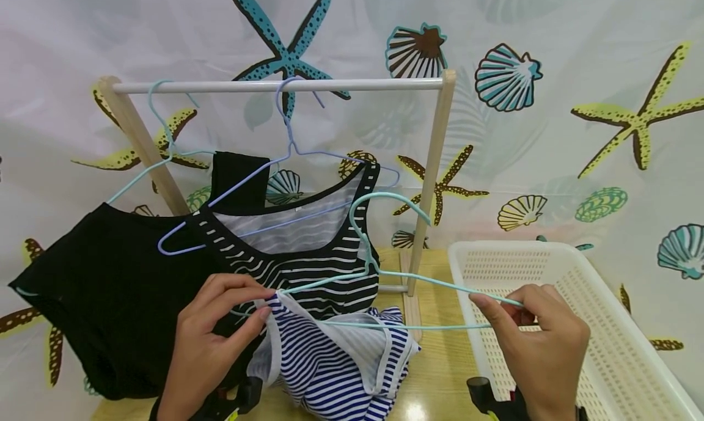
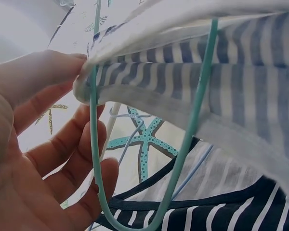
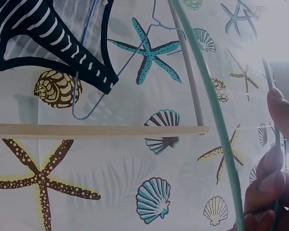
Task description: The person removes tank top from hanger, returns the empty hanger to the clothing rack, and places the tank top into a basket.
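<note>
A light teal hanger [image 1: 429, 327] is held level in front of the rack, hook upward. My right hand [image 1: 541, 341] grips its right end, thumb and fingers around the wire; the right wrist view shows the fingers [image 3: 267, 187] at the frame's edge. My left hand [image 1: 211, 341] pinches the strap of a blue-and-white striped tank top [image 1: 330, 372] between thumb and index finger. In the left wrist view, the hanger's rounded left end [image 2: 95, 144] passes by the pinched strap, with the other fingers spread below. The top hangs bunched beneath the hanger, its right strap loose.
Behind stands a small wooden rack [image 1: 434, 164] with a white rail [image 1: 231, 87]. On it hang a black top [image 1: 137, 274] and a black-and-white striped top [image 1: 308, 268] on a lilac hanger [image 1: 288, 128]. A white perforated basket [image 1: 473, 317] stands at right on the wooden table [image 1: 445, 360].
</note>
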The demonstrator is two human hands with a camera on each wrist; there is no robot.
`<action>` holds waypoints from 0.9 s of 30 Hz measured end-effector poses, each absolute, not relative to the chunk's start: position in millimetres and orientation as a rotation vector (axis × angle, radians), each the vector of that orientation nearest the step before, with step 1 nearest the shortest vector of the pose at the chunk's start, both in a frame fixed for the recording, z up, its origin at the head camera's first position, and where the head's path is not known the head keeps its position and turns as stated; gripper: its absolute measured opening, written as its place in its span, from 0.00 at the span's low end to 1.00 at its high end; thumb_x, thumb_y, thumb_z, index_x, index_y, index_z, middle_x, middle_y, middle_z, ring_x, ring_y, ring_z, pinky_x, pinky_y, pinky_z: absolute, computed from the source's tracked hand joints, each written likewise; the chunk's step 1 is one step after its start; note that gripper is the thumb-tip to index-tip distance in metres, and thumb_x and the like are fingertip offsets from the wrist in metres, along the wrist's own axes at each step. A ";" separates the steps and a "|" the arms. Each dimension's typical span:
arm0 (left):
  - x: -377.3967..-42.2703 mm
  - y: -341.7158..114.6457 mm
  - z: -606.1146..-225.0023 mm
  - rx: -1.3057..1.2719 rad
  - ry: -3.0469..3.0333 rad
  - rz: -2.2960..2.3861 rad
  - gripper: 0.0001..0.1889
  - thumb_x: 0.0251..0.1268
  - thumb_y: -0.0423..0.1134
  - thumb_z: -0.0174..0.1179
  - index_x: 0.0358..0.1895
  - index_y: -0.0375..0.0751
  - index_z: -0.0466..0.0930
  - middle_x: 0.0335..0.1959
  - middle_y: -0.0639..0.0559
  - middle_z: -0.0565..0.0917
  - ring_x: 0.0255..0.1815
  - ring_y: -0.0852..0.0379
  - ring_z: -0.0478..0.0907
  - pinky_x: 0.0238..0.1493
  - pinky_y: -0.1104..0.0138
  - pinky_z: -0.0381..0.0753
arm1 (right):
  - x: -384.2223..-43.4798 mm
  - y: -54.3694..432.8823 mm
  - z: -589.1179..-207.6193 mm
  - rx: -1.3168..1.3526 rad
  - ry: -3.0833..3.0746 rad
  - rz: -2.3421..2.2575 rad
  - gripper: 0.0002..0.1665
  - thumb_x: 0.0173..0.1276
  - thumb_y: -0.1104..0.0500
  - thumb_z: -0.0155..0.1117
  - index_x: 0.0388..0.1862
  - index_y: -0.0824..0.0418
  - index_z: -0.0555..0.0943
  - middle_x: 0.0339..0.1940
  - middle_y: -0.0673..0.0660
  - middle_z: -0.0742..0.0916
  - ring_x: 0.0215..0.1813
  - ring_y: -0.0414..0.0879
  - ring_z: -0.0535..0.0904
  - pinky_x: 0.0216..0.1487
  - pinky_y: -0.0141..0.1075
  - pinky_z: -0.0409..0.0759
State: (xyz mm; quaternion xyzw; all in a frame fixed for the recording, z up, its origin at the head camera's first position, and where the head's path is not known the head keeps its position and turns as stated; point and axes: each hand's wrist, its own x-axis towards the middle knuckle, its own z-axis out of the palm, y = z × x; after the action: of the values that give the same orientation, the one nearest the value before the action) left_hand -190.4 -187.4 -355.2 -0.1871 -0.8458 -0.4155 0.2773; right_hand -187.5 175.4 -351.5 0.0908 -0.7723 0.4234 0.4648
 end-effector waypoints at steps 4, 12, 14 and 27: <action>-191.0 -187.2 -355.9 -0.505 -2.245 -1.111 0.16 0.50 0.23 0.70 0.41 0.47 0.87 0.44 0.55 0.80 0.48 0.59 0.72 0.52 0.74 0.68 | -185.6 176.0 -350.7 0.214 -1.896 1.052 0.19 0.41 0.67 0.81 0.12 0.60 0.75 0.13 0.45 0.72 0.25 0.34 0.62 0.28 0.24 0.60; -192.4 -185.6 -355.9 -0.573 -2.149 -1.115 0.19 0.47 0.20 0.69 0.42 0.44 0.86 0.41 0.53 0.82 0.45 0.59 0.74 0.51 0.75 0.71 | -184.9 184.3 -350.0 0.198 -1.931 1.111 0.17 0.41 0.71 0.80 0.15 0.60 0.78 0.15 0.45 0.73 0.26 0.35 0.64 0.28 0.24 0.61; -192.5 -185.3 -355.6 -0.575 -2.149 -1.119 0.19 0.47 0.21 0.69 0.42 0.45 0.85 0.40 0.54 0.82 0.45 0.59 0.74 0.50 0.75 0.71 | -183.6 187.8 -350.5 0.155 -1.972 1.109 0.16 0.41 0.72 0.80 0.16 0.60 0.79 0.16 0.46 0.74 0.26 0.36 0.65 0.29 0.25 0.62; -191.5 -183.5 -357.5 -0.585 -2.151 -1.129 0.17 0.48 0.20 0.69 0.39 0.44 0.84 0.39 0.54 0.82 0.41 0.61 0.77 0.49 0.76 0.73 | -180.1 196.7 -347.7 0.068 -1.938 1.213 0.14 0.41 0.75 0.78 0.16 0.63 0.81 0.12 0.46 0.66 0.16 0.35 0.56 0.18 0.26 0.54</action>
State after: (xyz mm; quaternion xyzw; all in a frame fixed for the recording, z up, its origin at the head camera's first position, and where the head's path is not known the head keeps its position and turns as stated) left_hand -191.5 -183.5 -357.5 -0.2223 -0.8166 -0.4287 0.3160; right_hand -180.1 196.7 -347.7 0.0270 -0.7712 0.4826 0.4143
